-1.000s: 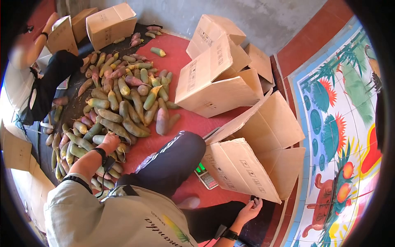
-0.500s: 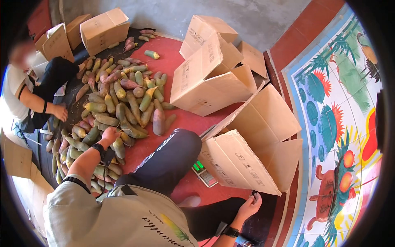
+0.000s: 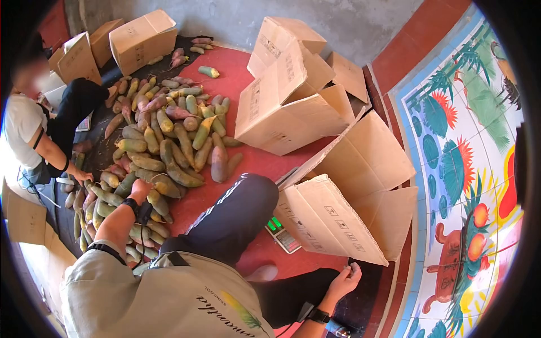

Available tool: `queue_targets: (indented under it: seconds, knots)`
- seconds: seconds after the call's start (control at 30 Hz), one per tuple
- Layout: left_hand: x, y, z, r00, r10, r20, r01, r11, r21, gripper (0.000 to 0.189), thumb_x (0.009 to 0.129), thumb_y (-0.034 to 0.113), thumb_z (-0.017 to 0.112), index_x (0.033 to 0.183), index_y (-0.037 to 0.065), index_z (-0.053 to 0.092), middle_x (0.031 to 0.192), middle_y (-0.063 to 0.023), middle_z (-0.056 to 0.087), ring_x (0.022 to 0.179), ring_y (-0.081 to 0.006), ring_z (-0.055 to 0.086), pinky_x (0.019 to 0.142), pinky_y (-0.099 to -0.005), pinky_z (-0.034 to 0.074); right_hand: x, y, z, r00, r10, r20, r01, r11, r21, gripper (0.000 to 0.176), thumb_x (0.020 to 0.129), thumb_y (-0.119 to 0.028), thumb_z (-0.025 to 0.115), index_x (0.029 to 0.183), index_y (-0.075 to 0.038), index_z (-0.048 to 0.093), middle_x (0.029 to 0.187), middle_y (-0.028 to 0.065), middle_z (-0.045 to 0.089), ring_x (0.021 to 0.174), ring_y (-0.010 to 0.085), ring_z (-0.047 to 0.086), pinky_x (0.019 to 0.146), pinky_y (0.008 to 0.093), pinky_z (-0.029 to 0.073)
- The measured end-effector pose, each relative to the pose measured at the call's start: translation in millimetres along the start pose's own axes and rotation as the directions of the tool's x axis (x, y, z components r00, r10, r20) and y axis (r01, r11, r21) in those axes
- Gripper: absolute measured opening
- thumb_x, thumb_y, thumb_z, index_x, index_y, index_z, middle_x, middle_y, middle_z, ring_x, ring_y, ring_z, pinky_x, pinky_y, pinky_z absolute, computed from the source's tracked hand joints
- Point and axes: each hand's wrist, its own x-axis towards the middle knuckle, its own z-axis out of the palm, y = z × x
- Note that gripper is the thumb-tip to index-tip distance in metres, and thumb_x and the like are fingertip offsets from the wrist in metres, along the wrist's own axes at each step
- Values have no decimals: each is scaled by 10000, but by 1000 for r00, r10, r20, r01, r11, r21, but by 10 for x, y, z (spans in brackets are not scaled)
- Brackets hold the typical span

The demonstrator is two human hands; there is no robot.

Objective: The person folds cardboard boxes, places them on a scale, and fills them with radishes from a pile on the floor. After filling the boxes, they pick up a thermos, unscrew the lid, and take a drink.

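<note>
My left hand [image 3: 141,190] reaches into a big heap of long green and pinkish radishes [image 3: 180,143]. Its fingers look closed on a green radish [image 3: 165,185], though other radishes partly hide the grip. My right hand [image 3: 345,280] rests by my right knee, palm up, fingers loosely curled and holding nothing visible. Just above it is the lower corner of an open cardboard box [image 3: 327,222], tilted on its side. A scale [image 3: 282,235] with a lit green display shows partly beneath that box.
More open cardboard boxes [image 3: 287,115] stand ahead on the red mat [image 3: 217,194]. At the left, a seated co-worker [image 3: 34,121] has a hand at the heap's edge. Further boxes [image 3: 142,44] line the back wall; a painted tile wall [image 3: 451,186] rises at right.
My left hand has drawn back slightly towards me and to the left, and radishes beside it have shifted. The co-worker's hand has moved down to the heap. My right hand stays put.
</note>
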Motion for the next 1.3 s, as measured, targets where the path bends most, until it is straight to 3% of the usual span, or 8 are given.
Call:
queue_targets:
  seconds: [0.1,0.13,0.27,0.33,0.63,0.87,1.07,1.3]
  knots:
    - [96,-253,89,999,-27,25,27,999,-17,261,788,264,627,730,9,631,650,-106,624,639,-249,620,629,-366,482,13,-25,9,999,30,29,-30,999,-22,210,843,-31,508,1030,49,560,958,148,598,815,210,593,732,302,484]
    - [481,-776,373,925,366,105,-380,892,243,295,840,262,550,691,18,623,624,-107,621,613,-239,617,617,-363,471,14,-30,11,999,24,29,-23,999,-24,213,842,-31,508,1032,49,560,954,149,599,815,209,594,729,302,484]
    - [-30,-345,141,983,169,77,-175,981,84,296,854,286,481,860,37,641,781,-146,653,790,-300,630,685,-386,477,18,-31,31,1000,-16,14,17,1000,-23,210,839,-27,508,1027,48,562,955,149,599,803,211,595,722,299,484]
    - [-240,-159,67,998,38,56,-17,942,-335,311,855,316,481,838,51,644,781,-143,646,783,-312,617,699,-410,468,15,-31,41,1000,20,13,-20,1000,-10,205,837,-25,509,1021,46,566,947,145,599,792,209,597,720,299,486]
    - [-529,360,-157,937,260,-234,-277,960,-41,384,834,348,533,657,20,624,663,-180,609,682,-366,597,663,-436,463,16,-11,48,999,34,18,-34,999,5,197,836,-20,513,1018,36,566,927,129,574,791,212,585,692,307,475]
    - [-287,417,-131,984,64,-166,-113,947,-302,391,841,346,533,669,10,632,668,-191,613,682,-365,605,662,-446,462,6,22,18,998,-66,-5,65,996,-61,198,834,-22,514,1013,41,570,937,137,591,775,199,595,696,295,482]
    - [-57,529,-114,907,310,-284,-323,947,4,354,833,318,528,701,1,612,685,-197,607,725,-373,599,689,-462,455,-1,-4,5,1000,24,20,-24,1000,-15,194,834,-16,514,1012,38,570,921,138,574,795,222,579,698,315,475]
    - [-63,473,-81,912,410,35,-405,879,251,257,852,259,482,816,54,632,945,-192,621,845,-361,602,735,-453,485,7,23,27,1000,7,18,-7,999,-35,194,832,-24,513,1006,35,575,917,146,575,792,236,579,686,321,473]
